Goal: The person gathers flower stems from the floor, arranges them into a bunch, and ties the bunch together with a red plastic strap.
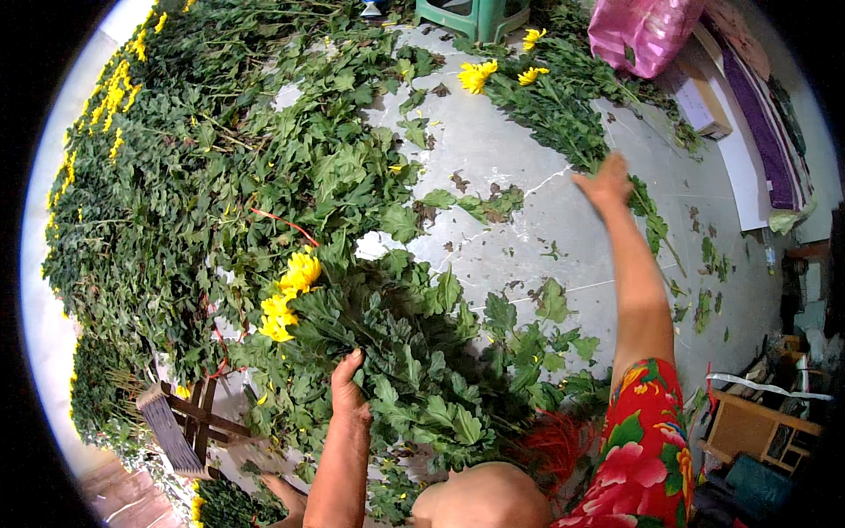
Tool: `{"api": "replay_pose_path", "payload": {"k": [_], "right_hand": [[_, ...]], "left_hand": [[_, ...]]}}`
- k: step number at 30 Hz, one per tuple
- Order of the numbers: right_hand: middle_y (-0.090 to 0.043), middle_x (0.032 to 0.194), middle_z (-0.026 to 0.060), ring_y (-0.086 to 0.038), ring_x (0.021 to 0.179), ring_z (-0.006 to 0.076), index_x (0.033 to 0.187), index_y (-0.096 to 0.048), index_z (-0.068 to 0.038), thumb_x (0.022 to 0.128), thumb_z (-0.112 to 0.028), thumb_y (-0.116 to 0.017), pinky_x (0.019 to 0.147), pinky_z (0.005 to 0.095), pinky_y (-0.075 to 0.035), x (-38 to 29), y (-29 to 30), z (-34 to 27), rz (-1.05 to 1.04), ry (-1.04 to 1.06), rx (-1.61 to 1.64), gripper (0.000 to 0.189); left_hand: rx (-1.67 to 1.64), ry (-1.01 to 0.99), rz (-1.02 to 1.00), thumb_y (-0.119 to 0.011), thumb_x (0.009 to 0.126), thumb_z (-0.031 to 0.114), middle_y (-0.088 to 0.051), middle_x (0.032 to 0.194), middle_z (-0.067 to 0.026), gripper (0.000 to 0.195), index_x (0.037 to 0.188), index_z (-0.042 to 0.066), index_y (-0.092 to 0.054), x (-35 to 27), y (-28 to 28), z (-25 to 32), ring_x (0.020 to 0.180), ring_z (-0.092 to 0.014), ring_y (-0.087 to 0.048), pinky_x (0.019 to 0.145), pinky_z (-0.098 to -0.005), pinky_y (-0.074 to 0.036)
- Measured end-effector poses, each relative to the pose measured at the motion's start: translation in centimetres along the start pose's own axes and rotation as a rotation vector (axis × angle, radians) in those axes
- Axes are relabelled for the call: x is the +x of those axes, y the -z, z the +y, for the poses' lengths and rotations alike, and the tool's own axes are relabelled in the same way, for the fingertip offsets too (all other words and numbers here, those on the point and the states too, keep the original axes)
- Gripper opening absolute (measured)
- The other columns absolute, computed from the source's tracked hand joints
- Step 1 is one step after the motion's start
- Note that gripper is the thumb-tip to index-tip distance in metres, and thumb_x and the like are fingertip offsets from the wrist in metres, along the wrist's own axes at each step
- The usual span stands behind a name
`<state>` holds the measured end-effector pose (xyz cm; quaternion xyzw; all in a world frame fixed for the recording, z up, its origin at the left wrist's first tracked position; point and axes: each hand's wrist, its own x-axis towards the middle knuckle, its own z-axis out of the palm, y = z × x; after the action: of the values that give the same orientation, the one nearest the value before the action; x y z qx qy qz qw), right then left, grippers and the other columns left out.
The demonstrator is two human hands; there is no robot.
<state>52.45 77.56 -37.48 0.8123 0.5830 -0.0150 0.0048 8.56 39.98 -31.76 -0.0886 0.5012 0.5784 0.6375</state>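
My left hand (350, 389) is closed around a bunch of leafy chrysanthemum stems (409, 356), with yellow blooms (290, 290) at its upper left end; the bunch lies across in front of my knee. My right hand (606, 178) reaches out over the grey floor (488, 145), at the lower end of another group of leafy stems (554, 112) topped by yellow blooms (476, 76). The thumb is spread to the left; the fingers are partly hidden, and whether they grip a stem is unclear. Red ties (554, 442) lie in a tangle near my right sleeve.
A deep heap of cut chrysanthemums (198, 158) covers the left side. A small folding stool (178, 429) stands at lower left, a green plastic stool (475, 20) at the top, beside a pink bag (640, 33). Cardboard box (703, 99) and wooden frame (752, 429) are at right.
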Motion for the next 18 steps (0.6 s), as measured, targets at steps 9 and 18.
{"api": "replay_pose_path", "payload": {"k": [9,18], "right_hand": [[-0.063,0.117,0.0188,-0.058,0.116,0.0418,0.141,-0.060,-0.008,0.085,-0.018,-0.078,0.101,0.0536,-0.045,-10.0,-7.2,7.3,0.249,0.290,0.179,0.060],[-0.061,0.121,0.0200,-0.056,0.119,0.0411,0.135,-0.057,0.000,0.085,-0.024,-0.081,0.105,0.0528,-0.042,-30.0,-2.2,9.8,0.008,0.307,0.409,0.061]], "left_hand": [[0.023,0.021,0.030,-0.079,0.082,0.033,-0.074,0.114,-0.0092,0.043,0.117,0.009,-0.071,1.7,1.8,-0.4,0.102,-0.032,-0.070,0.092,-0.0497,-0.057],[0.060,0.005,0.032,-0.078,0.082,0.031,-0.073,0.109,-0.0081,0.038,0.112,0.010,-0.071,0.2,2.2,-1.4,0.099,-0.031,-0.070,0.092,-0.0496,-0.057]]}}
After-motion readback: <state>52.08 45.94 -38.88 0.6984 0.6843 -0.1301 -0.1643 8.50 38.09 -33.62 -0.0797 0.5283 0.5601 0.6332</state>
